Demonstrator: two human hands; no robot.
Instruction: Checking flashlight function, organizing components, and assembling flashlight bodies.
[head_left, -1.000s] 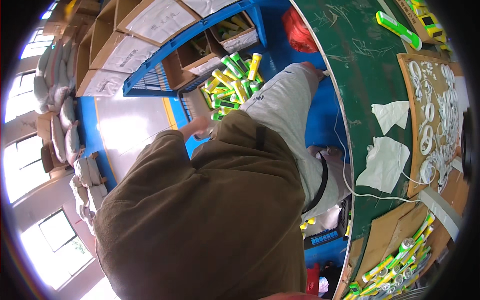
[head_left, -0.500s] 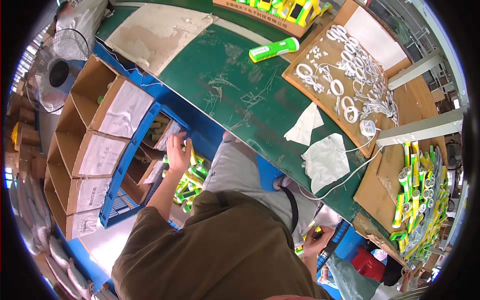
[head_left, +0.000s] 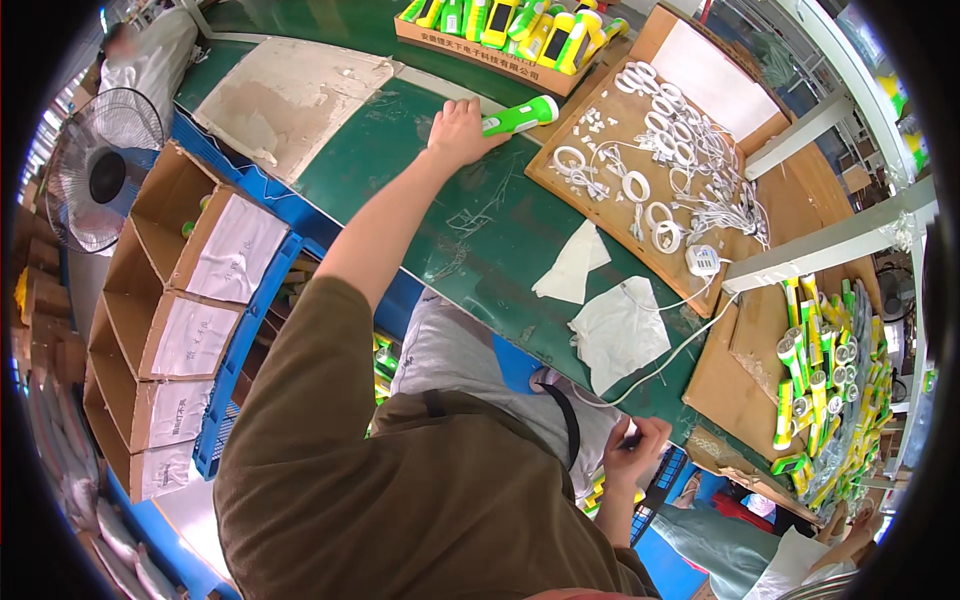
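Stretched out over the green tabletop, my left hand [head_left: 458, 132] grips the rear end of a green and white flashlight [head_left: 522, 116], its fingers wrapped round it from above. The flashlight's head points right, toward the back of the bench. My right hand [head_left: 638, 446] is held up near the front right edge of the table, beside my leg. Its fingers are curled round something small and dark that I cannot make out. A box [head_left: 480, 52] packed with yellow and green flashlights stands just beyond my left hand.
A wooden board [head_left: 600, 165] with white cables and rings lies at the right, near white paper sheets [head_left: 620, 335]. Many flashlights [head_left: 820, 385] are heaped farther right. Cardboard bins [head_left: 215, 245] in a blue crate and a fan [head_left: 105, 175] stand left. Another person [head_left: 150, 70] is at far left.
My left hand has moved from the flashlights beside my leg up to the table and taken hold of the lone flashlight. My right hand has risen slightly.
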